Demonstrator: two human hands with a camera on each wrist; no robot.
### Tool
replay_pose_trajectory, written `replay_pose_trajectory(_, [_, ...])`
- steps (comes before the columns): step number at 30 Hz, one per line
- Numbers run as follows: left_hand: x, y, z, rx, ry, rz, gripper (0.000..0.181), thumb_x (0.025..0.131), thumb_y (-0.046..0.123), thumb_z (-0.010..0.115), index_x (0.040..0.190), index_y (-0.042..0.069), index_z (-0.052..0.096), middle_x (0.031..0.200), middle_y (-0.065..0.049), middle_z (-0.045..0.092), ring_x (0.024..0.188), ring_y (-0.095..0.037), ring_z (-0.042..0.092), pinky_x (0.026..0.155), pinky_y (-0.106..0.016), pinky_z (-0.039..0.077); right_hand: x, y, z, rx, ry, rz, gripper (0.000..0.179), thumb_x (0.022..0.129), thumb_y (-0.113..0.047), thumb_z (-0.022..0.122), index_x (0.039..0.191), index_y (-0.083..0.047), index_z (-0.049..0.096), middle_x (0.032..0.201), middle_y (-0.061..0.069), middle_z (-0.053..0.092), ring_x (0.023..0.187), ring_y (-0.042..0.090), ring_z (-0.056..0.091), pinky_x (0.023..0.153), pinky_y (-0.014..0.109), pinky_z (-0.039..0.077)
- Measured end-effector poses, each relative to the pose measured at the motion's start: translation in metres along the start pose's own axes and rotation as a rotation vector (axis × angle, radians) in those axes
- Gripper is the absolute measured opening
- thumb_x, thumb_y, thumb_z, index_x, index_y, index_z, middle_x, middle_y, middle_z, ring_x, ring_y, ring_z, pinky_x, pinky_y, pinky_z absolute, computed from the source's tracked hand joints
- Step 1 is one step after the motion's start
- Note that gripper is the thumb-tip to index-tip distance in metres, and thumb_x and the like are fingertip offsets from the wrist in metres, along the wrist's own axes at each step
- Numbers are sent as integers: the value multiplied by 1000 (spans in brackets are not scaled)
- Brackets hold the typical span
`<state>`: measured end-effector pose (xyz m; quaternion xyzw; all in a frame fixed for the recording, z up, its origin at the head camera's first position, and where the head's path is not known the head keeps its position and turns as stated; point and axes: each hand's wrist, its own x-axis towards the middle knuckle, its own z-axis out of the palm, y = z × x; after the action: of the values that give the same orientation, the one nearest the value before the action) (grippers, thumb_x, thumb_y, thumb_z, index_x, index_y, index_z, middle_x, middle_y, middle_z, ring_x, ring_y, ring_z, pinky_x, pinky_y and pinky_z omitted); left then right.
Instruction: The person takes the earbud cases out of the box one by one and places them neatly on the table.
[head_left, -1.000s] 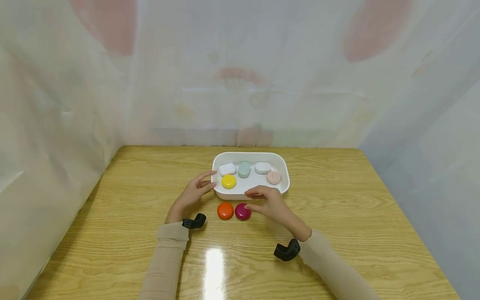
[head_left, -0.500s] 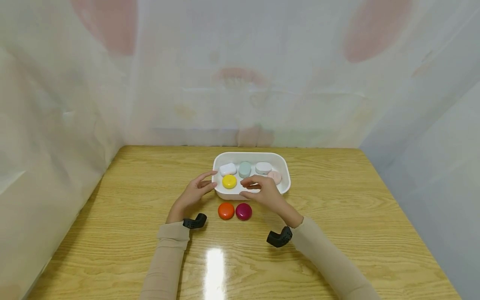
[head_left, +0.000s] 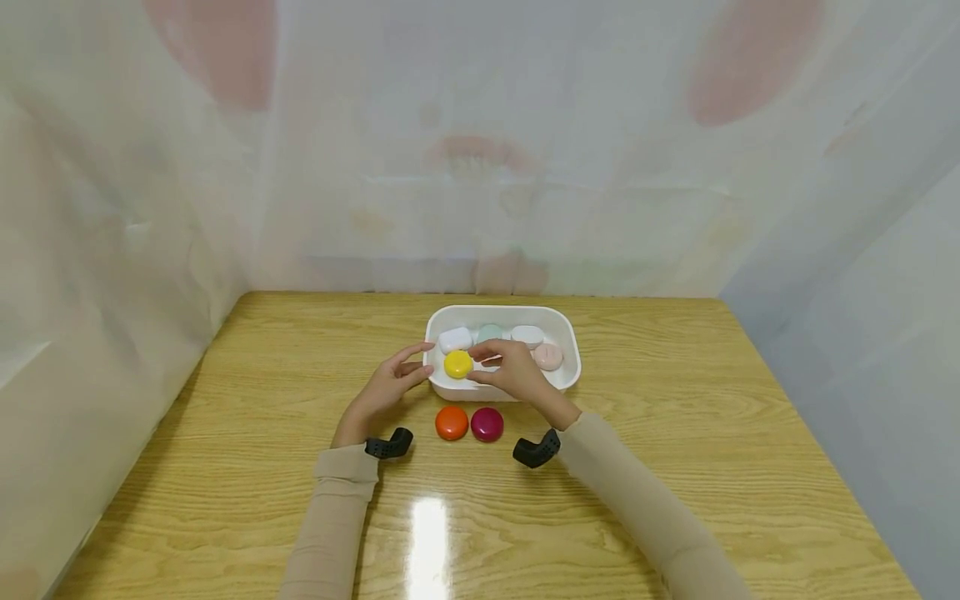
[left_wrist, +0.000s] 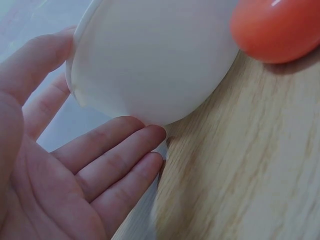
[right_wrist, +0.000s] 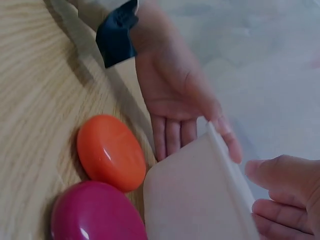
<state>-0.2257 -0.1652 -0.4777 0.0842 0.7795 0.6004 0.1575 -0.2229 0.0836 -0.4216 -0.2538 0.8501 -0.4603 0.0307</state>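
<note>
Right hand (head_left: pixel 513 373) moved from table front into tray (head_left: pixel 567 333), fingers now curling at yellow case (head_left: pixel 457 363); grip uncertain. Left hand (head_left: pixel 386 385) open, steadying tray wall. Orange (head_left: pixel 452 422), magenta (head_left: pixel 487 424) cases out; five remain inside.

Yellow round case (head_left: pixel 457 364): glossy, lying flat in front-left corner of white tray (head_left: pixel 568 333), just beside white case (head_left: pixel 454 338).

Orange case (head_left: pixel 452 422) and magenta case (head_left: pixel 487 424) block tray's (head_left: pixel 570 379) near side; counter (head_left: pixel 712 433) open right and left.
</note>
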Motion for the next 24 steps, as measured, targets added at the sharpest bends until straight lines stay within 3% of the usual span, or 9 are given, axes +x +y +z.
replay_pose_trajectory(9, [1, -1, 0, -8, 1, 2, 55, 94, 39, 59, 144, 25, 42, 158, -10, 33, 140, -35, 43, 115, -55, 35, 20, 8, 7, -55, -27, 105, 39, 80, -10, 77, 115, 4, 66, 114, 21, 70, 107, 34, 67, 95, 42, 55])
replay_pose_trajectory(24, [1, -2, 0, -20, -9, 19, 54, 95, 39, 59, 144, 25, 42, 157, -12, 34, 139, -36, 43, 115, -56, 34, 41, 15, 19, -125, -60, 188, 41, 77, -12, 80, 115, -1, 68, 116, 15, 71, 108, 28, 67, 95, 36, 55])
